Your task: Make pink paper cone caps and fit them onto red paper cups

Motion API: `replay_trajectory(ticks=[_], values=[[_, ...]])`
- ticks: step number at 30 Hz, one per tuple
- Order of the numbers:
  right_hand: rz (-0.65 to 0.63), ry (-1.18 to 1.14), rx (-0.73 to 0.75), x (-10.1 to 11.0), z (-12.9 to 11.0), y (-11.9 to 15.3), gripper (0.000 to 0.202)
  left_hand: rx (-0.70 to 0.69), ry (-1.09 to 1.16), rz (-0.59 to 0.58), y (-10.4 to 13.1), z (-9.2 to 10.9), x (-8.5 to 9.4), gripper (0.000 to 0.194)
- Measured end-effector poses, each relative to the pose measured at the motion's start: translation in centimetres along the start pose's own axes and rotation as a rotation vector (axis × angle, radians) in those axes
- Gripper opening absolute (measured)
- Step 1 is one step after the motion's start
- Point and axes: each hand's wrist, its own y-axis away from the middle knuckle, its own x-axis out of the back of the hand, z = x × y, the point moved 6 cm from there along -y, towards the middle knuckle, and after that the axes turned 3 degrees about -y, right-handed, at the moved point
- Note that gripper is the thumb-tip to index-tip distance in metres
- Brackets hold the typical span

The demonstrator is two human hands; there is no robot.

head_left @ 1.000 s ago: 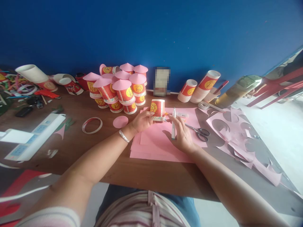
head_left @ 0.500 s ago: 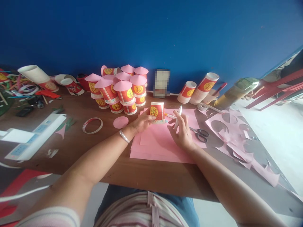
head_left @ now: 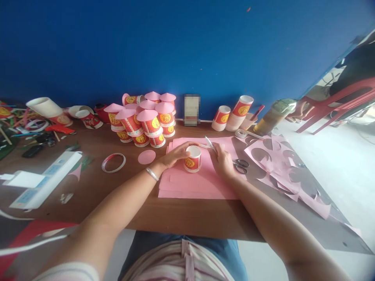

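Note:
In the head view a red and white paper cup (head_left: 192, 164) with a yellow emblem stands upright, open end up, over the pink paper sheets (head_left: 178, 183). My left hand (head_left: 175, 154) is closed around the cup's left side, thumb at the rim and fingers behind. A slim white marker pen (head_left: 208, 141) sticks out of my right hand (head_left: 222, 162), which grips it to the right of the cup. Scissors with dark handles (head_left: 240, 168) lie beside my right wrist, partly hidden. A second white pen-like stick shows between my hands, its ends hidden.
Stacked cups with pink cone roofs (head_left: 150, 123) stand back left. A pink disc (head_left: 146, 157), a tape roll (head_left: 113, 162) and a power strip (head_left: 48, 179) lie left. Nested paper cups (head_left: 240, 113), a bottle (head_left: 272, 117) and pink scraps (head_left: 278, 171) are right.
The cup has gone from tilted in my left hand to upright and lower, its opening facing up. My left fingers moved to its rim. My right hand with the marker came closer.

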Motion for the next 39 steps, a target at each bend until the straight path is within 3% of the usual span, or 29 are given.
replay_trajectory(ticks=[4, 8, 10, 14, 20, 24, 27, 31, 39], values=[[-0.065, 0.117, -0.058, -0.4, 0.1, -0.5, 0.033, -0.049, 0.151, 0.179, -0.3, -0.3, 1.5, 0.069], [-0.125, 0.184, -0.093, -0.5, -0.3, -0.7, 0.03, 0.01, -0.238, 0.37, -0.7, -0.2, 2.9, 0.042], [-0.151, 0.223, -0.124, -0.5, -0.5, -0.7, 0.029, 0.014, -0.368, 0.361, -1.2, 0.0, 3.1, 0.031], [-0.204, 0.269, -0.142, -0.2, -0.9, -0.8, 0.031, -0.071, -0.625, 0.168, -2.6, 0.6, 2.1, 0.025], [-0.215, 0.305, -0.097, 0.0, -0.6, -0.9, 0.036, -0.045, -0.772, 0.032, -4.0, 0.1, 1.5, 0.017], [-0.209, 0.338, -0.049, 0.0, -0.2, -1.0, 0.038, 0.025, -0.745, 0.194, -3.7, -0.2, 2.7, 0.025], [-0.213, 0.361, -0.007, 0.0, -0.2, -1.1, 0.038, 0.095, -0.58, 0.313, -3.0, -0.7, 3.6, 0.035], [-0.229, 0.396, 0.027, -0.2, -0.3, -1.0, 0.037, 0.104, -0.432, 0.35, -2.5, -1.0, 3.8, 0.038], [-0.256, 0.412, 0.072, -1.1, -0.6, -0.8, 0.039, 0.111, -0.436, 0.353, -2.2, -0.9, 3.6, 0.035]])
